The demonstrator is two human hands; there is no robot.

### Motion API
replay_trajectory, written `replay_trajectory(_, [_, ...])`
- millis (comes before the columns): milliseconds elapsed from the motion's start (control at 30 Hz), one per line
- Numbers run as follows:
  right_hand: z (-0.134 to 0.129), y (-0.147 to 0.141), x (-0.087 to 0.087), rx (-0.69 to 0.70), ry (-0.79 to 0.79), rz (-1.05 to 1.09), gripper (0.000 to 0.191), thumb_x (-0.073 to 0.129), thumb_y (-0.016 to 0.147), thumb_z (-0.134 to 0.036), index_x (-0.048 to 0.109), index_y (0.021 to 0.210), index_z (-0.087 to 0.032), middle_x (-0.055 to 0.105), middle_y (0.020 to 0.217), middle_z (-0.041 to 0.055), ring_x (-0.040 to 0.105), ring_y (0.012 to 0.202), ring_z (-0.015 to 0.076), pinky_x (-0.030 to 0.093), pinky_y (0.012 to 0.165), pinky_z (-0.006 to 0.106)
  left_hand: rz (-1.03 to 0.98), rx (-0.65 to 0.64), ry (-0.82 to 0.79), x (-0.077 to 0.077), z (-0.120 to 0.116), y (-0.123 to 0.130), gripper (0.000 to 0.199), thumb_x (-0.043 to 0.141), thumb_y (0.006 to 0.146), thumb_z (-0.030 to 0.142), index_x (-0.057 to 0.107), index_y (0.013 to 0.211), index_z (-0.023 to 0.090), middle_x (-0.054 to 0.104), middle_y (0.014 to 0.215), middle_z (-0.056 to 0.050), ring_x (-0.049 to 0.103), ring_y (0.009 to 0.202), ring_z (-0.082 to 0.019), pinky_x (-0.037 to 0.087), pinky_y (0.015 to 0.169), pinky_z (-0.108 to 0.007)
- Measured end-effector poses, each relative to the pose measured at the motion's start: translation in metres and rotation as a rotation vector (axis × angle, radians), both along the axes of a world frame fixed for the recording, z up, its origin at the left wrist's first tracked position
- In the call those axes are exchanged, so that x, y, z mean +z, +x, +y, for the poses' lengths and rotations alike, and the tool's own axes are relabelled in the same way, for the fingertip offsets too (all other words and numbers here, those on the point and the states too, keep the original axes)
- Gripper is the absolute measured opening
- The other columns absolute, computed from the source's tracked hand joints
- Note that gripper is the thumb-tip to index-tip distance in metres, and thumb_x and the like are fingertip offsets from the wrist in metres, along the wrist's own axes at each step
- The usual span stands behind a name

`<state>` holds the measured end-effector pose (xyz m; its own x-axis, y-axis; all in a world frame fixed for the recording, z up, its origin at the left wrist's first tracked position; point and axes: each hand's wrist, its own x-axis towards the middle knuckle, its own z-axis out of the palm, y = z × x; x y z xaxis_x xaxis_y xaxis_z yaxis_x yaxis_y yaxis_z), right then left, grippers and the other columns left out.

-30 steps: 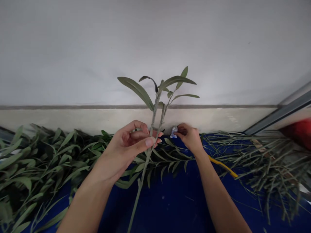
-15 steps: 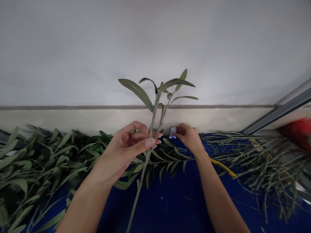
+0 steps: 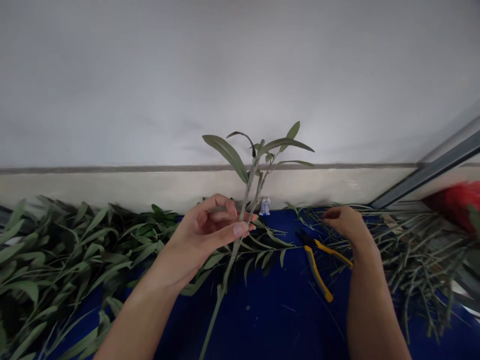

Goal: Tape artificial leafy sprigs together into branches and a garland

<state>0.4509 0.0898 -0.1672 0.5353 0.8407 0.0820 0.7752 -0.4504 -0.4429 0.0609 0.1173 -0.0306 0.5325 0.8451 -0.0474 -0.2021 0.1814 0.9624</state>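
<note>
My left hand (image 3: 221, 225) pinches a leafy branch (image 3: 249, 187) between thumb and fingers. The branch stands slanted, with a few long green leaves at its top, a cut side shoot and a bare stem below. My right hand (image 3: 348, 225) hovers at the near side of the bare stems, its fingers curled together; whatever they might hold is hidden. Just left of that hand lie yellow-handled pliers (image 3: 317, 260), their handles spread. A small white and blue packet (image 3: 265, 206) rests against the wall's foot, behind the branch.
A thick pile of leafy branches (image 3: 67, 250) covers the left side of the blue surface (image 3: 255, 320). Stripped bare stems (image 3: 420, 265) are heaped at the right. A pale wall (image 3: 187, 90) rises behind, with a grey metal bar (image 3: 431, 172) and something red (image 3: 455, 202) at the right.
My right hand has left the small packet and moved right, towards the bare stems, uncovering the pliers. My left hand, still gripping the branch, has shifted slightly right and down in view.
</note>
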Motion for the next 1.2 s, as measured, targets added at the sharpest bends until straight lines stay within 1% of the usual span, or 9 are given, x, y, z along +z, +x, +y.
replay_trajectory(100, [0.006, -0.005, -0.015, 0.044, 0.015, -0.01, 0.014, 0.077, 0.07, -0.036, 0.08, 0.077, -0.025, 0.077, 0.073, 0.006, 0.074, 0.075, 0.0295, 0.049, 0.066, 0.035, 0.016, 0.004, -0.005, -0.001, 0.0, 0.0, 0.028, 0.088, 0.078, 0.025, 0.061, 0.08, 0.019, 0.08, 0.091, -0.009, 0.073, 0.103, -0.02, 0.057, 0.088, -0.025])
replay_trajectory(233, [0.015, -0.013, -0.026, 0.049, 0.054, -0.037, 0.011, 0.074, 0.073, -0.035, 0.078, 0.074, -0.025, 0.073, 0.068, 0.0059, 0.07, 0.068, 0.0266, 0.049, 0.066, 0.035, 0.018, 0.014, -0.011, -0.001, 0.001, 0.0, 0.029, 0.089, 0.077, 0.027, 0.061, 0.083, 0.02, 0.08, 0.091, -0.008, 0.074, 0.093, -0.017, 0.057, 0.087, -0.025])
replay_trajectory(400, [0.014, -0.016, -0.022, 0.083, 0.159, -0.016, 0.01, 0.068, 0.078, -0.031, 0.074, 0.074, -0.025, 0.07, 0.065, 0.005, 0.066, 0.064, 0.0245, 0.047, 0.065, 0.034, 0.028, 0.023, -0.009, -0.002, 0.002, -0.001, 0.03, 0.09, 0.076, 0.027, 0.061, 0.082, 0.02, 0.08, 0.09, -0.007, 0.074, 0.091, -0.018, 0.056, 0.087, -0.027])
replay_trajectory(567, [0.011, -0.014, 0.003, 0.063, 0.362, 0.044, 0.016, 0.06, 0.086, -0.035, 0.068, 0.085, -0.022, 0.073, 0.074, 0.0062, 0.066, 0.063, 0.0221, 0.049, 0.064, 0.034, 0.031, 0.026, 0.006, -0.003, 0.004, -0.003, 0.03, 0.089, 0.076, 0.027, 0.061, 0.084, 0.02, 0.08, 0.091, -0.007, 0.073, 0.086, -0.017, 0.056, 0.087, -0.027])
replay_trajectory(633, [0.01, -0.018, 0.018, 0.038, 0.519, 0.113, 0.019, 0.058, 0.091, -0.039, 0.064, 0.092, -0.021, 0.075, 0.083, 0.0078, 0.067, 0.065, 0.0213, 0.052, 0.063, 0.034, 0.024, 0.026, 0.002, -0.003, 0.003, -0.002, 0.03, 0.089, 0.076, 0.027, 0.061, 0.084, 0.02, 0.08, 0.091, -0.007, 0.073, 0.085, -0.017, 0.056, 0.086, -0.026])
replay_trajectory(767, [0.006, -0.046, 0.057, 0.164, 0.94, 0.58, 0.025, 0.078, 0.083, -0.036, 0.068, 0.101, -0.022, 0.077, 0.079, 0.0036, 0.069, 0.064, 0.0201, 0.059, 0.066, 0.036, 0.02, 0.01, -0.006, 0.0, 0.002, -0.001, 0.029, 0.089, 0.077, 0.026, 0.061, 0.083, 0.02, 0.081, 0.093, -0.008, 0.074, 0.089, -0.017, 0.057, 0.084, -0.024])
replay_trajectory(833, [0.002, -0.067, 0.078, 0.298, 0.908, 0.787, 0.026, 0.082, 0.081, -0.031, 0.073, 0.104, -0.023, 0.078, 0.079, 0.0032, 0.071, 0.067, 0.0192, 0.06, 0.067, 0.034, 0.016, 0.005, -0.01, 0.0, 0.001, -0.001, 0.029, 0.088, 0.078, 0.026, 0.061, 0.082, 0.019, 0.081, 0.094, -0.009, 0.074, 0.093, -0.018, 0.057, 0.085, -0.024])
replay_trajectory(967, [-0.004, -0.11, 0.105, 0.474, 0.85, 0.995, 0.006, 0.079, 0.086, -0.029, 0.075, 0.089, -0.026, 0.079, 0.082, 0.0019, 0.074, 0.07, 0.0172, 0.06, 0.062, 0.028, 0.0, 0.006, 0.004, -0.004, 0.001, -0.002, 0.028, 0.088, 0.078, 0.026, 0.061, 0.084, 0.02, 0.081, 0.093, -0.009, 0.074, 0.101, -0.022, 0.057, 0.086, -0.027])
replay_trajectory(1200, [0.005, -0.142, 0.105, 0.587, 0.839, 1.108, 0.009, 0.084, 0.083, -0.026, 0.075, 0.085, -0.025, 0.08, 0.084, 0.0023, 0.077, 0.07, 0.0178, 0.065, 0.057, 0.025, -0.008, -0.004, -0.006, -0.002, 0.001, -0.003, 0.03, 0.089, 0.077, 0.025, 0.061, 0.086, 0.02, 0.081, 0.093, -0.008, 0.075, 0.096, -0.018, 0.054, 0.081, -0.022])
